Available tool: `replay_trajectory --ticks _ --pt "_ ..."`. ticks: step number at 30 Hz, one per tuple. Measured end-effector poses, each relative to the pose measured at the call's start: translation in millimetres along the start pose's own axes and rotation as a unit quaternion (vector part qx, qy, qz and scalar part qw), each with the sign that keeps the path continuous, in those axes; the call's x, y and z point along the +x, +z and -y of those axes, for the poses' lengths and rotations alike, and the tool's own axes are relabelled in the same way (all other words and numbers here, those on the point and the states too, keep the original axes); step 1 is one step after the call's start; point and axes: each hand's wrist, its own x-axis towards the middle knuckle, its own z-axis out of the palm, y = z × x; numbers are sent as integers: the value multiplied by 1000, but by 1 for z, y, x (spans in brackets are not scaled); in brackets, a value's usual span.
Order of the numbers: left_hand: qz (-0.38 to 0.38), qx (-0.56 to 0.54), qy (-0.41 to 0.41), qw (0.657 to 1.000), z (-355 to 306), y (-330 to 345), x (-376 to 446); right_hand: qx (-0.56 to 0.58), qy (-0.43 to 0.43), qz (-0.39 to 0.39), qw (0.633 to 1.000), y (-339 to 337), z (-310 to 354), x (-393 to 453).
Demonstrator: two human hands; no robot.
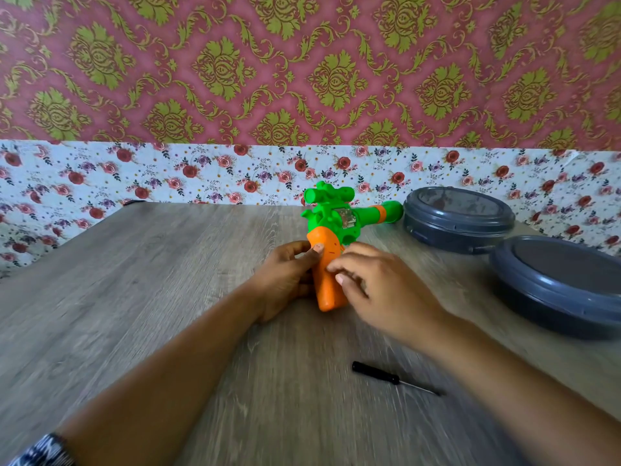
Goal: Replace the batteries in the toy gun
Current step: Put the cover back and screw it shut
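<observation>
Nearest you, a small black-handled screwdriver (pixel 396 379) lies on the grey wood-grain worktop (pixel 168 297), just on your side of the green and orange plastic toy gun (pixel 336 237), whose barrel points away to the right toward two round grey lidded containers (pixel 458 218). Your left hand (pixel 285 280) is clamped round the gun's orange grip, while your right hand (pixel 376 284) has its fingertips curled against that grip, pinching or prying at it, though I cannot tell which. If you pry before any screw is out, I'd expect the cover to crack or the gun to twist loose.
</observation>
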Motion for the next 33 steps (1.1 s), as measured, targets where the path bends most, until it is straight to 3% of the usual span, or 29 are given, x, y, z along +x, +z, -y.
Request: replay_trajectory --ticks 2,4,6,8,13,18,21,23,26,30,33 --pt "0 2 -2 1000 0 0 0 56 40 75 995 -21 -3 5" --pt "-9 -3 -7 1000 1 0 1 56 64 212 974 -44 -2 6" --pt "-13 -6 -13 1000 1 0 2 53 109 352 928 -59 4 1" --pt "-12 -7 -15 1000 1 -1 2 37 140 441 886 -64 13 -4" --pt "-16 -4 -12 1000 1 0 2 -44 127 471 872 -49 25 -7" --pt "-14 -7 -12 1000 -1 -1 1 -15 117 473 873 -45 23 -6" --pt "-12 -18 -14 1000 -2 0 0 -31 66 421 904 -48 22 -6" --pt "-5 -29 -15 999 -2 0 0 64 74 351 931 -52 19 -6" --pt "7 -27 -16 999 -2 0 -1 202 106 182 956 -57 8 -6" --pt "6 -2 -10 1000 -2 0 -2 255 99 -29 961 -40 -2 -5" --pt "10 9 -1 1000 -2 2 -3 254 114 -114 954 -25 -5 -7"
